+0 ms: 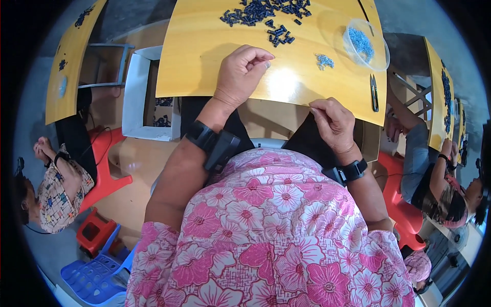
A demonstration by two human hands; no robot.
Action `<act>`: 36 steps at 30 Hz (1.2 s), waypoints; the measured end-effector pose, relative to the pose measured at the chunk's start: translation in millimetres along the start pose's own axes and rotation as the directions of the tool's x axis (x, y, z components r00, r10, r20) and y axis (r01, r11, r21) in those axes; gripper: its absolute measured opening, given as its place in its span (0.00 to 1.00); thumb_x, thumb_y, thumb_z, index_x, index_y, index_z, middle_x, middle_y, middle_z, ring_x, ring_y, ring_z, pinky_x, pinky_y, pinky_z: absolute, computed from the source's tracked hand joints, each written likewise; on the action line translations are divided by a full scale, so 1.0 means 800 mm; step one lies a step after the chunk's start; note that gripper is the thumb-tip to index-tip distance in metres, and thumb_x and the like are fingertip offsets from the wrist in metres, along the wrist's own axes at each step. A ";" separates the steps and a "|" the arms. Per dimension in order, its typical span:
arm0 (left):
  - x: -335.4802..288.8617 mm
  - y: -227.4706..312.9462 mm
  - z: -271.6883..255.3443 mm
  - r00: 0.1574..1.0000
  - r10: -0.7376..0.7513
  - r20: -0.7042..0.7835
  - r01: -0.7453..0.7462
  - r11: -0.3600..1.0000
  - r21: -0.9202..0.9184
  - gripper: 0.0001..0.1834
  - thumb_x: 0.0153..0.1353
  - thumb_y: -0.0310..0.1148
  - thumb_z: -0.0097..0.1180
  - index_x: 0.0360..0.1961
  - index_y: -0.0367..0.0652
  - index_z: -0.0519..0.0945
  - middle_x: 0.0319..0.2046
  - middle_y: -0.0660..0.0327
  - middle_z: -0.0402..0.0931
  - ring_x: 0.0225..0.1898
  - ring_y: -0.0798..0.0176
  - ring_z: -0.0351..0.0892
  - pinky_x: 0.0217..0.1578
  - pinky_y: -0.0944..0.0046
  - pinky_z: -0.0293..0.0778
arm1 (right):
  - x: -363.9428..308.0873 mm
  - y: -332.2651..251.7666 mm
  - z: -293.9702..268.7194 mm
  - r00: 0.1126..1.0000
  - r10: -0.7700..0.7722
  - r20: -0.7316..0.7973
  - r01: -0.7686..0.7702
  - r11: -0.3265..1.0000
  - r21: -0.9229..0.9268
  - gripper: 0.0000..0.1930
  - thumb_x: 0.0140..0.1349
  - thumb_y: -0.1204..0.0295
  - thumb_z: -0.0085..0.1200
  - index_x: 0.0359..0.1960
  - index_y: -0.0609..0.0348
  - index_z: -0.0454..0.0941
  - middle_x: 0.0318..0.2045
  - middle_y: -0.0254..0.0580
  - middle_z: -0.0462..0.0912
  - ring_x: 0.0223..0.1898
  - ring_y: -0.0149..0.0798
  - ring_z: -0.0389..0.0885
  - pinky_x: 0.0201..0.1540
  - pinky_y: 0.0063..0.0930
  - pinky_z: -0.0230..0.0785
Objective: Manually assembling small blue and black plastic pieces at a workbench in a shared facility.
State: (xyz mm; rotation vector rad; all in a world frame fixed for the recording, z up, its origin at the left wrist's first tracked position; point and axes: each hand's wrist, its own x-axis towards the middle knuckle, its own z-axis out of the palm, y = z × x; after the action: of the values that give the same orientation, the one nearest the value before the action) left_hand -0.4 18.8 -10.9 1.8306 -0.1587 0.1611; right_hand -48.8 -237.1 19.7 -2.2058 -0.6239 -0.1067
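The left hand (240,72) curls over the table (192,46), fingertips close together, just short of the small black pieces (280,37); the right hand (336,123) bends at the near edge, clear bits (324,62) beyond it. Whether either grips anything, I cannot tell.

Glossy yellow tables (194,41), red stools (110,176), a blue plastic chair (87,284), tan floor (138,163)
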 end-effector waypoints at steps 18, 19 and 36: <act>0.002 -0.002 -0.006 0.999 0.004 0.048 0.003 0.990 -0.140 0.08 0.61 0.19 0.57 0.41 0.37 0.82 0.38 0.64 0.81 0.40 0.74 0.78 0.44 0.72 0.74 | -0.019 0.029 -0.017 0.893 0.433 0.122 -0.447 0.886 0.124 0.04 0.61 0.78 0.59 0.37 0.61 0.82 0.25 0.36 0.81 0.30 0.25 0.79 0.36 0.20 0.73; 0.002 -0.002 -0.006 0.998 0.013 0.056 -0.006 0.993 -0.122 0.08 0.61 0.19 0.57 0.41 0.37 0.82 0.38 0.65 0.80 0.40 0.74 0.77 0.44 0.73 0.74 | -0.018 0.031 -0.019 0.889 0.438 0.133 -0.454 0.883 0.122 0.04 0.62 0.77 0.59 0.37 0.61 0.83 0.24 0.35 0.81 0.28 0.24 0.78 0.34 0.19 0.72; -0.003 0.002 -0.021 0.994 0.021 0.108 0.030 0.893 -0.450 0.08 0.61 0.18 0.55 0.41 0.30 0.81 0.40 0.58 0.79 0.42 0.71 0.77 0.45 0.71 0.74 | 0.004 0.021 -0.051 0.679 0.625 0.385 -0.733 0.609 0.304 0.04 0.62 0.81 0.58 0.37 0.62 0.83 0.21 0.32 0.79 0.16 0.20 0.71 0.18 0.14 0.62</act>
State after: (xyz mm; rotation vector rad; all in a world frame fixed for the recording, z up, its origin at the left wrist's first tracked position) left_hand -3.9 34.3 -5.7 1.3731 -0.2484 0.0147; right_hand -32.5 -275.2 36.1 -1.8648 0.1310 0.6649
